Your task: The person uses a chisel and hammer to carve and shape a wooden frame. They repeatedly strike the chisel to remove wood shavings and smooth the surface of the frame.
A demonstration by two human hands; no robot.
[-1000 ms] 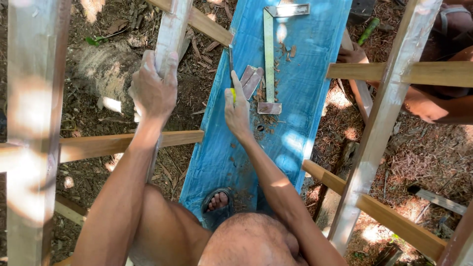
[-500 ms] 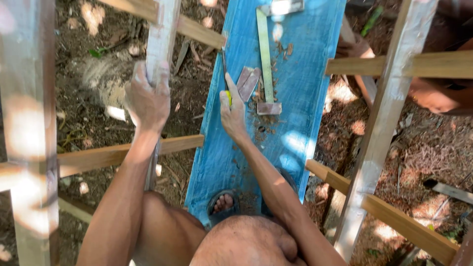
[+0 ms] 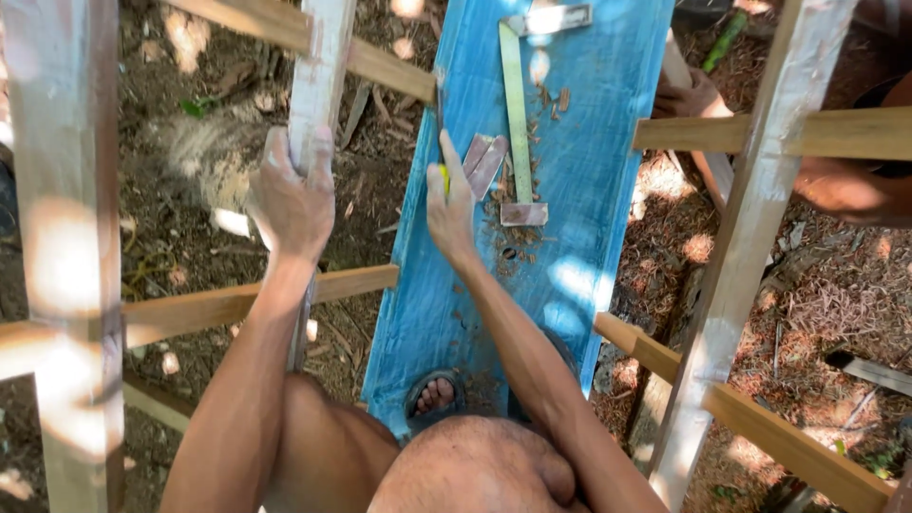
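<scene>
My left hand (image 3: 293, 195) is wrapped around a pale upright wooden post (image 3: 318, 66) of a timber frame. My right hand (image 3: 450, 204) rests on a long blue-painted plank (image 3: 589, 142) and holds a small tool with a yellow handle (image 3: 444, 180), its blade along the plank's left edge. Just right of that hand lie a small flat metal piece (image 3: 484, 161), a metal try square with a greenish blade (image 3: 516, 104) and wood chips. My foot in a sandal (image 3: 434, 394) stands on the plank's near end.
Brown horizontal rails (image 3: 237, 304) and pale uprights (image 3: 750, 237) surround me above leaf-littered ground. Another person's hand (image 3: 689, 95) grips the plank's far right edge, and their arm (image 3: 845, 190) shows at right. A second metal piece (image 3: 551, 19) lies at the plank's top.
The view has shifted slightly. My right hand has slid a little up the plank's left edge with the tool; my left hand keeps its grip on the post.
</scene>
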